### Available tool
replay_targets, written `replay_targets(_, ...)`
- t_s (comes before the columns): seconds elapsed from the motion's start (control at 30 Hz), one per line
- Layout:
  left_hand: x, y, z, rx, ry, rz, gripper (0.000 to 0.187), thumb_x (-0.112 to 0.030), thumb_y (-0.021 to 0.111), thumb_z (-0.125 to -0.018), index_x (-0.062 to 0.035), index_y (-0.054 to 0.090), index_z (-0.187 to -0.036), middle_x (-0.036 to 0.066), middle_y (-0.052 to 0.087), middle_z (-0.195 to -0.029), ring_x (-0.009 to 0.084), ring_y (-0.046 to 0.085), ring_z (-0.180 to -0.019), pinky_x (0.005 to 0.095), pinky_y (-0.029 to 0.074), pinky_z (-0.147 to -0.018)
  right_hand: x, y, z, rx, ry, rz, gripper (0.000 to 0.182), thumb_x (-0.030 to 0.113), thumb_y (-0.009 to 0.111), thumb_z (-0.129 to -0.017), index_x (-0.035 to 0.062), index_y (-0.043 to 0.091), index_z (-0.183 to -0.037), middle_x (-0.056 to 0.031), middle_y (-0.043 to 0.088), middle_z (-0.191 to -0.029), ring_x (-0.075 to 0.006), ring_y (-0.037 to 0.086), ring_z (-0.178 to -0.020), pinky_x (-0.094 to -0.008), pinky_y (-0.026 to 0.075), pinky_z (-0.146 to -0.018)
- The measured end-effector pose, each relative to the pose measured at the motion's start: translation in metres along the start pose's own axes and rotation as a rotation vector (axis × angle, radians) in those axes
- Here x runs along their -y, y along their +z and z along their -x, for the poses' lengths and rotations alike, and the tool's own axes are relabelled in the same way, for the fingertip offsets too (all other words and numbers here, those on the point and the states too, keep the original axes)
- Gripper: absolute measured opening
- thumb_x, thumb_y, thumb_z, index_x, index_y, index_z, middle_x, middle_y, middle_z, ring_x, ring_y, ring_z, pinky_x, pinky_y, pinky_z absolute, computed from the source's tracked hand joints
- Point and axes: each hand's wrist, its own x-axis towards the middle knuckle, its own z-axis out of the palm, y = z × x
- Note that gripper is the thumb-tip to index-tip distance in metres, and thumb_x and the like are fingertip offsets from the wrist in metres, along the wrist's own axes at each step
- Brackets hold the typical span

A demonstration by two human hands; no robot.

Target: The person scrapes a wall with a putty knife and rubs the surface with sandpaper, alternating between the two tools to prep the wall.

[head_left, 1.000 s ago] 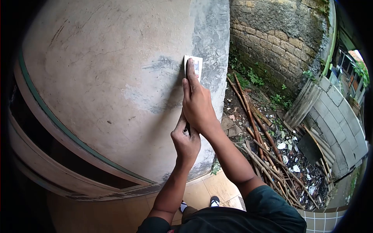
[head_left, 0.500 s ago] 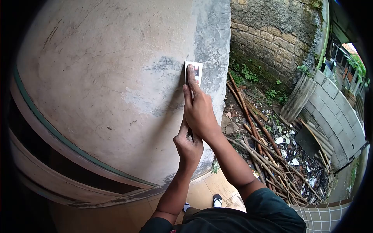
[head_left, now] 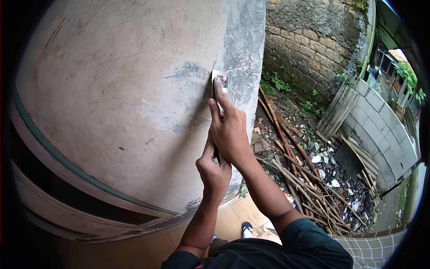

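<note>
A flat tool with a pale rectangular blade (head_left: 222,75) lies against the plastered wall (head_left: 112,89), beside the grey strip at the wall's corner. My right hand (head_left: 229,130) grips the tool, its index finger stretched along the blade. Just below, my left hand (head_left: 214,172) is closed round the tool's dark handle, of which only a small part shows between the hands. Grey smears and a whitish patch mark the wall left of the blade.
Right of the wall's corner lie bamboo poles and sticks (head_left: 309,188) among rubble. Behind stand a mossy brick wall (head_left: 304,42) and a leaning grey block wall (head_left: 380,130). A dark recess with a green edge (head_left: 58,154) is at lower left. Tiled floor (head_left: 228,222) lies below.
The view has shifted slightly, so the background on the right sits further left. Both hands still hold the tool against nearly the same part of the wall.
</note>
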Motion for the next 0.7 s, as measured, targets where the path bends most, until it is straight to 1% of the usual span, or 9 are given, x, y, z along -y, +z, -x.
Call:
replay_targets(0.03,0.012,0.002,-0.005,-0.037,0.144,-0.063,0.053,0.001,0.062,-0.085,0.0077,0.045,-0.135,0.026,0.066,-0.108,0.0242,0.069,-0.094,0.0322,0.052,-0.073,-0.001,-0.001,0.0,-0.01,-0.006,0.077,0.045,0.016,0.054,-0.096,0.0155,0.046,-0.14,-0.0254,0.055,-0.071,-0.0286,0.055,-0.056,-0.0375,0.047,-0.061)
replay_targets(0.07,0.016,0.003,-0.006,-0.04,0.14,-0.063,0.053,0.001,0.062,-0.085,0.0077,0.045,-0.135,0.026,0.066,-0.108,0.0242,0.069,-0.094,0.0322,0.052,-0.073,-0.003,-0.001,0.002,-0.017,-0.005,0.154,0.044,0.015,0.055,-0.096,0.0161,0.048,-0.139,-0.0244,0.056,-0.078,-0.0288,0.056,-0.062,-0.0368,0.048,-0.064)
replay_targets(0.13,0.006,0.005,-0.018,0.052,-0.004,-0.021,0.054,0.002,0.062,-0.084,0.0062,0.045,-0.136,0.025,0.065,-0.11,0.0232,0.068,-0.097,0.0311,0.052,-0.074,0.003,-0.004,-0.012,-0.11,-0.003,0.146,0.042,0.01,0.059,-0.092,0.0141,0.055,-0.134,-0.0256,0.049,-0.115,-0.034,0.058,-0.088,-0.0364,0.051,-0.075)
replay_targets(0.27,0.012,0.006,-0.007,-0.001,0.036,-0.025,0.055,0.002,0.062,-0.084,0.0054,0.046,-0.136,0.024,0.065,-0.112,0.0232,0.068,-0.098,0.0309,0.052,-0.075,-0.004,0.0,-0.008,-0.128,-0.174,0.12,0.042,0.003,0.06,-0.089,0.0077,0.056,-0.13,-0.0253,0.046,-0.137,-0.0389,0.049,-0.124,-0.0386,0.048,-0.097)
replay_targets(0.33,0.008,0.008,-0.004,-0.039,0.06,-0.012,0.053,0.002,0.061,-0.084,0.0058,0.046,-0.135,0.023,0.065,-0.112,0.0237,0.068,-0.098,0.031,0.051,-0.076,-0.004,-0.001,-0.003,-0.079,-0.146,0.095,0.044,0.002,0.059,-0.088,0.0051,0.054,-0.132,-0.022,0.043,-0.142,-0.0367,0.047,-0.128,-0.0392,0.046,-0.099)
replay_targets(0.4,0.002,0.008,-0.005,-0.019,-0.093,0.032,0.047,0.0,0.06,-0.087,0.0102,0.048,-0.131,0.016,0.066,-0.11,0.0145,0.06,-0.095,0.0284,0.049,-0.08,-0.002,-0.002,-0.006,-0.034,-0.089,0.012,0.044,0.001,0.057,-0.089,0.0039,0.052,-0.132,-0.0236,0.04,-0.143,-0.0374,0.045,-0.128,-0.0399,0.044,-0.1)
replay_targets(0.43,0.008,0.009,-0.013,-0.023,0.036,0.0,0.052,0.003,0.06,-0.084,0.0073,0.046,-0.134,0.025,0.067,-0.106,0.0225,0.068,-0.096,0.031,0.052,-0.075,0.002,-0.005,-0.014,-0.028,-0.123,0.057,0.047,0.001,0.054,-0.09,0.0039,0.047,-0.136,-0.0248,0.037,-0.144,-0.0382,0.042,-0.129,-0.0408,0.043,-0.101)
replay_targets(0.6,0.016,0.013,0.002,-0.022,-0.008,0.001,0.052,0.0,0.064,-0.082,0.0087,0.048,-0.131,0.022,0.069,-0.094,0.022,0.069,-0.088,0.0309,0.051,-0.069,-0.009,-0.004,-0.003,0.018,-0.162,0.148,0.059,0.0,0.053,-0.088,0.0075,0.035,-0.144,-0.0254,0.034,-0.146,-0.0398,0.04,-0.129,-0.0428,0.044,-0.099)
replay_targets(0.7,0.012,0.012,0.002,-0.017,-0.057,0.018,0.035,-0.002,0.063,-0.085,0.0102,0.055,-0.117,0.013,0.066,-0.096,0.0122,0.059,-0.087,0.0275,0.048,-0.074,-0.009,-0.005,-0.002,0.07,-0.123,0.112,0.06,-0.002,0.051,-0.088,0.009,0.036,-0.144,-0.026,0.034,-0.145,-0.0422,0.041,-0.127,-0.0438,0.046,-0.096)
